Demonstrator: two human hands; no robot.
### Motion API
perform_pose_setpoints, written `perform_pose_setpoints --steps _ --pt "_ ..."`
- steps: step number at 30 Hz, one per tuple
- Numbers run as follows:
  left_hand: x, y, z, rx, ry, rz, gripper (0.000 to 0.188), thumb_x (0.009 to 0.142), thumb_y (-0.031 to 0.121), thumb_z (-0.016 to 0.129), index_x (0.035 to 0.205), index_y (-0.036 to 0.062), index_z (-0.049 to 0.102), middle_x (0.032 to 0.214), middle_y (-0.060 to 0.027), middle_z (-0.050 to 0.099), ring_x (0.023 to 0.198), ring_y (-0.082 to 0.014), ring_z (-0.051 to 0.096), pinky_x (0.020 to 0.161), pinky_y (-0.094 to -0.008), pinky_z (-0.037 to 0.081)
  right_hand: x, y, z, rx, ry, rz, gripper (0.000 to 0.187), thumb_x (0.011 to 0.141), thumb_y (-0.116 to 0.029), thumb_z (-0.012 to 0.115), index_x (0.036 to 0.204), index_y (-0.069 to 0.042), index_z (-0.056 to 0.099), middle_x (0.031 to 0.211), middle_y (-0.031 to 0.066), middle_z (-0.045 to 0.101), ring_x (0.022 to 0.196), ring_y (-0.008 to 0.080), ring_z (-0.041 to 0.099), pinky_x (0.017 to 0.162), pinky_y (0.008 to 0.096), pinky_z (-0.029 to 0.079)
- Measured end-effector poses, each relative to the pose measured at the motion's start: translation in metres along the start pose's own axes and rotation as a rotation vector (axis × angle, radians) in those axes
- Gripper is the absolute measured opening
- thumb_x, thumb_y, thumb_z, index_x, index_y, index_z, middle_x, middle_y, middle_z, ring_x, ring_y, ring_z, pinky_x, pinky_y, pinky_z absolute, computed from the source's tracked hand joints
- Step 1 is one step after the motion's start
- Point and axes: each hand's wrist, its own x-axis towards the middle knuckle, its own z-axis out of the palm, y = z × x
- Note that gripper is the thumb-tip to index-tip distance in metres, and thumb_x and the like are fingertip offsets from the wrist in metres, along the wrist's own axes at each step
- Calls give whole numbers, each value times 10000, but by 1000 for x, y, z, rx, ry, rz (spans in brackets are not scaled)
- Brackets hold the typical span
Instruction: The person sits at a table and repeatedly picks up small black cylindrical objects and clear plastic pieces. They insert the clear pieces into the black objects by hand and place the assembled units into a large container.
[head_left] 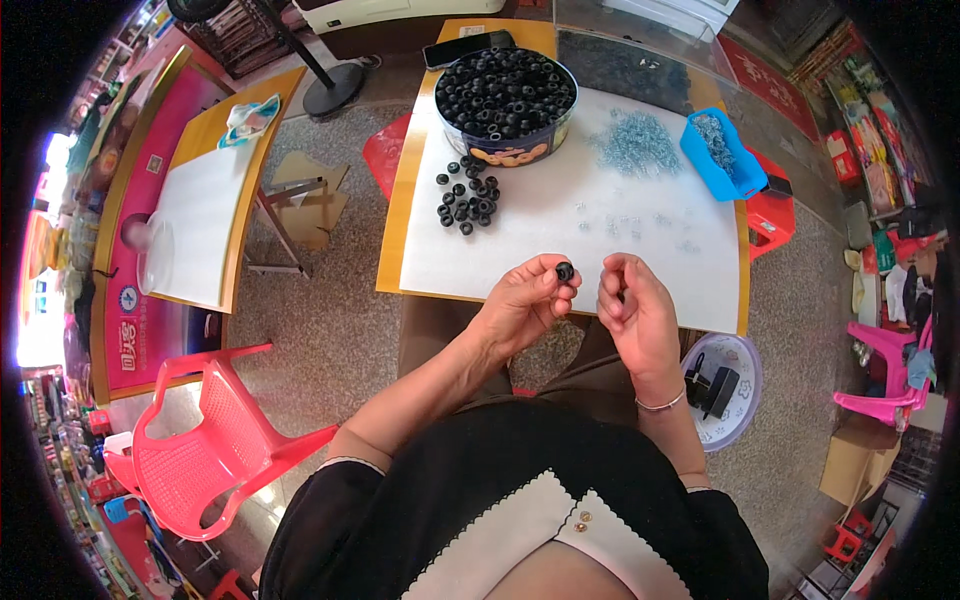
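My left hand (527,300) pinches a small round black part with a hole (565,272) between thumb and fingertips, above the table's near edge. Just to its right, my right hand (640,310) is closed with its fingers curled in; what it holds, if anything, is hidden. Farther off on the white tabletop (540,210) lies a loose cluster of the same black parts (467,205). Behind that cluster stands a round tub (510,150) heaped with more of them. Small clear bluish pieces (637,143) form a pile at the far right, with several scattered nearer (625,225).
A blue tray (735,180) of clear pieces sits at the table's right edge. A dark phone (465,48) lies behind the tub. On the floor by my right side is a pale purple basin (735,420) holding black objects. A pink chair (215,430) stands at left.
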Motion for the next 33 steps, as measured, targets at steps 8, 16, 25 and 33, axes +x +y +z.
perform_pose_setpoints --steps 8,16,25,33 --pt "-1 -1 -3 -6 37 16 293 851 174 651 1094 38 561 938 -54 589 818 -118 548 697 -223 477 0 12 14 -528 110 -217 125 877 -102 581 966 -17 602 725 -60 488 541 -2 314 459 160 235" --pt "0 -2 -8 -37 -12 -13 355 863 244 633 1121 18 542 926 -53 599 782 -111 545 677 -221 476 -2 19 14 -693 74 -312 103 864 -58 605 960 -21 603 801 -35 507 747 46 448 668 186 385" --pt "-3 1 -3 -68 9 -28 338 886 179 599 1171 8 539 948 -71 607 795 -129 563 699 -242 491 -2 21 15 -808 47 -406 116 846 -38 611 958 -14 596 826 1 514 751 70 459 681 203 402" --pt "-3 0 -5 26 29 53 310 863 57 607 1167 19 564 1069 -94 615 953 -152 588 820 -275 489 -4 22 19 -935 58 -472 189 812 -15 621 998 -35 599 795 11 498 699 88 456 630 223 408"
